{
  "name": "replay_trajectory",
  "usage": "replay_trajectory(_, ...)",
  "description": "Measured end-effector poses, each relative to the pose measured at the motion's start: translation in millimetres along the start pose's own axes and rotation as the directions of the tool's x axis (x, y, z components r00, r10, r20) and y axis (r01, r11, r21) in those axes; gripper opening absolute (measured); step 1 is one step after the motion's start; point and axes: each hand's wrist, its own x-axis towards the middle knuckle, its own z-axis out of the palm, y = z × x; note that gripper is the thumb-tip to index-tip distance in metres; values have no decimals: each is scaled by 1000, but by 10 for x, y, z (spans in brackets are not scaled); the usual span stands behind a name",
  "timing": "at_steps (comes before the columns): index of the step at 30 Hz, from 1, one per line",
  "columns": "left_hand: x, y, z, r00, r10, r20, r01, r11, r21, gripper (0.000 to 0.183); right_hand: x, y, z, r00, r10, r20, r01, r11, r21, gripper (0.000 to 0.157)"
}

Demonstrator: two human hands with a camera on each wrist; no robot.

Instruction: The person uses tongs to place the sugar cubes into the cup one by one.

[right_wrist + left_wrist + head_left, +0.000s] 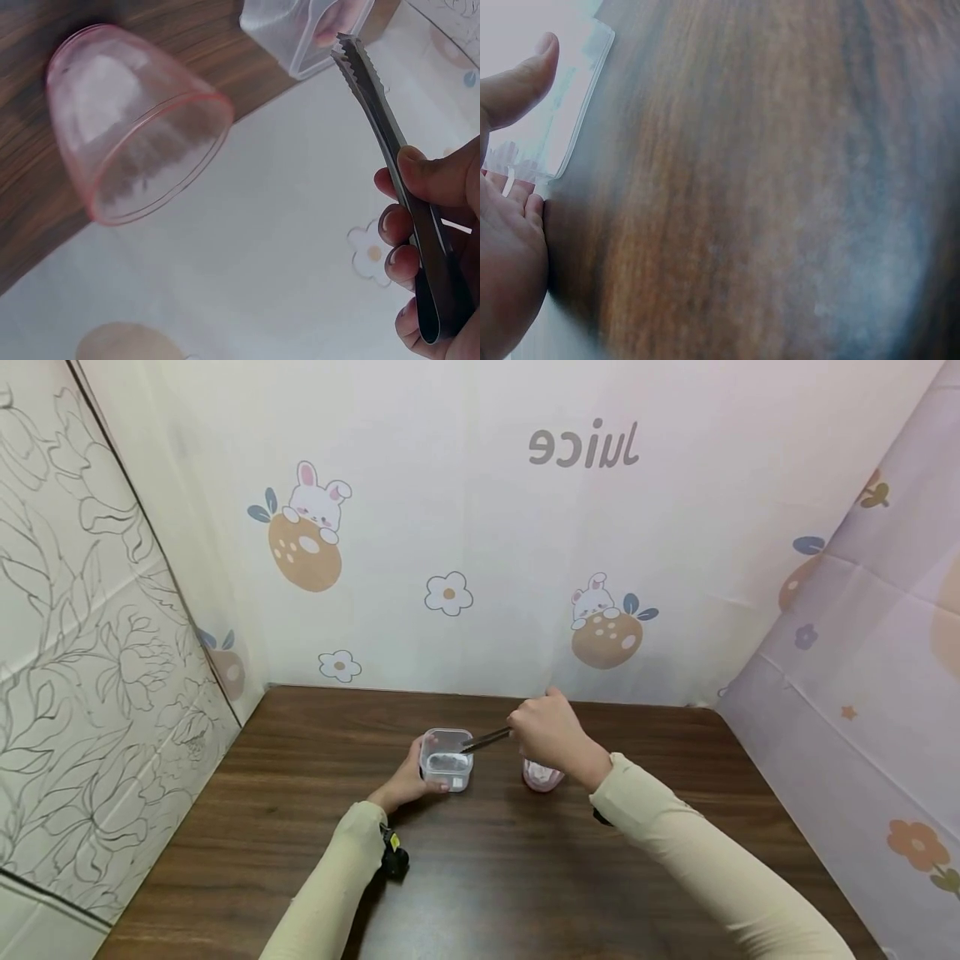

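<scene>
My left hand (401, 783) grips a clear square plastic container (459, 782) by its left side, thumb in front and fingers behind. Something whitish or clear lies inside the container; its kind cannot be told. Metal tongs (386, 127) with toothed tips are held in my right hand (546, 728). Their tips stand close together, with nothing visible between them, and appear over the container's right rim in the head view. Below the right hand stands a translucent pink cup (142, 71) with white contents, partly hidden by that hand in the head view.
The dark wooden table (480, 877) meets a printed cloth wall (390, 635) just behind the container and cup. More printed cloth (825, 760) closes off the right side, and a floral panel (97, 735) stands at the left.
</scene>
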Motion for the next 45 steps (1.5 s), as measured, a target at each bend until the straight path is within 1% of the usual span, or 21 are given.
replay_trajectory(1,-3,6,2,1000,6,1,-6,1000,-4,96,22,-21,8,1000,-6,6,6,1000,-1,25)
replay_trajectory(5,3,-4,8,1000,21,-8,-21,999,-27,96,100,-100,32,998,-21,51,22,999,-26,19)
replay_trajectory(8,11,-13,11,1000,13,-12,-13,1000,-15,96,151,-148,57,996,-37,75,43,997,-68,17)
replay_trajectory(13,27,-29,12,1000,-1,-16,1,1000,-2,96,223,-213,113,994,-73,86,83,990,-111,33)
replay_trajectory(15,29,-36,14,1000,4,-19,-3,1000,5,97,244,-238,124,993,-91,78,100,988,-114,36)
replay_trajectory(17,30,-39,15,1000,5,-20,-5,1000,9,98,268,-263,128,992,-106,75,114,987,-117,35)
replay_trajectory(20,26,-25,13,1000,4,-16,-4,1000,7,97,308,-301,115,989,-110,97,121,985,-123,29)
replay_trajectory(23,-2,51,1,1000,8,-8,-8,1000,-14,95,373,-345,81,984,-97,148,120,981,-153,20)
replay_trajectory(25,-34,134,-13,1000,17,5,-17,999,-28,94,428,-382,44,979,-87,184,120,976,-180,17)
replay_trajectory(29,-94,292,-47,999,26,42,-24,999,-40,92,554,-467,-15,969,-68,236,122,967,-223,20)
replay_trajectory(33,-111,346,-70,997,6,71,-3,999,-42,92,659,-547,-3,947,-49,317,130,962,-239,15)
replay_trajectory(37,-107,338,-77,997,-8,79,11,999,-40,93,719,-610,50,916,-26,400,142,954,-263,10)
replay_trajectory(39,-101,325,-80,997,-21,80,25,999,-47,93,733,-635,72,907,-16,421,143,952,-271,8)
replay_trajectory(40,-94,313,-81,996,-32,79,37,998,-56,94,737,-645,81,904,-14,427,145,950,-275,7)
replay_trajectory(42,-63,216,-70,997,-35,65,38,998,-52,96,741,-664,93,899,-11,437,149,948,-282,9)
replay_trajectory(45,-35,167,-76,996,-45,77,49,997,-57,98,740,-692,99,897,-14,441,156,945,-287,9)
